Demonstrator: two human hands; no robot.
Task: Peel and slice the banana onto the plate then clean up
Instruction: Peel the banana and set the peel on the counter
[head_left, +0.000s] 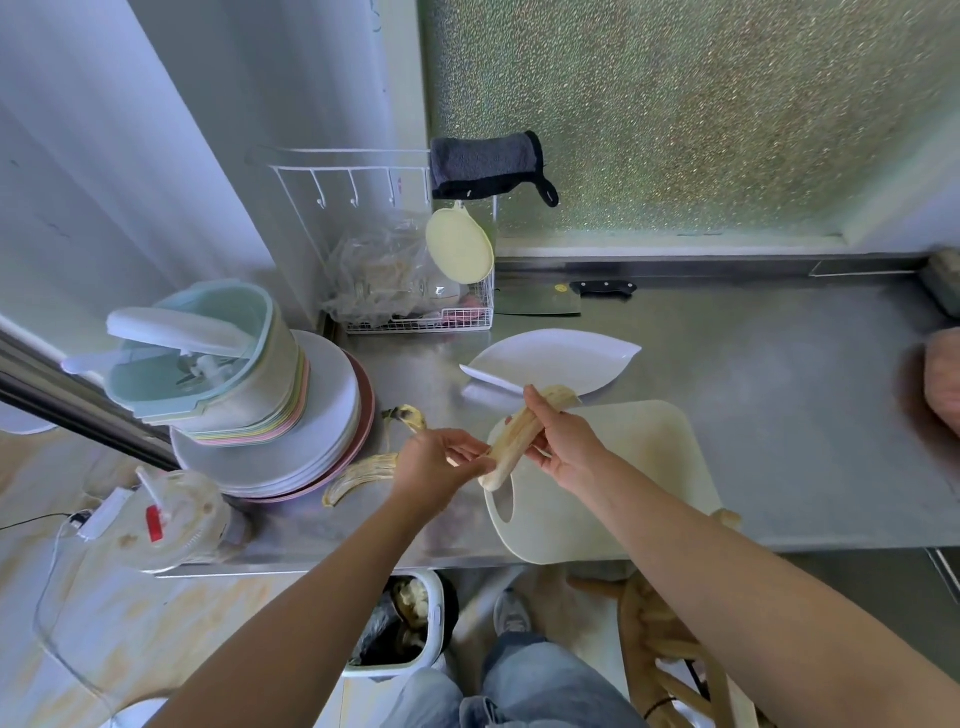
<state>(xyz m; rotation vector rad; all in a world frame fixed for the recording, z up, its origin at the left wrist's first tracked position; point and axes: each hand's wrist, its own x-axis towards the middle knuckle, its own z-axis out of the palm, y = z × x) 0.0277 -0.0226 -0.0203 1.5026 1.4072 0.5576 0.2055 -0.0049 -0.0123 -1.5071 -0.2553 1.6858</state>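
Both hands hold a peeled banana (514, 434) in the air above the near left corner of a pale cutting board (613, 483). The right hand (566, 447) grips its middle; the left hand (436, 467) pinches its near end. Just beyond it a white leaf-shaped plate (558, 361) sits on the steel counter (779, 405). Peel pieces (363, 475) lie to the left, beside stacked dishes (291, 447).

A stack of plates (332, 457) topped with pastel bowls (208, 364) stands left of a wire rack (415, 317), where a grey mitt (483, 166) hangs.
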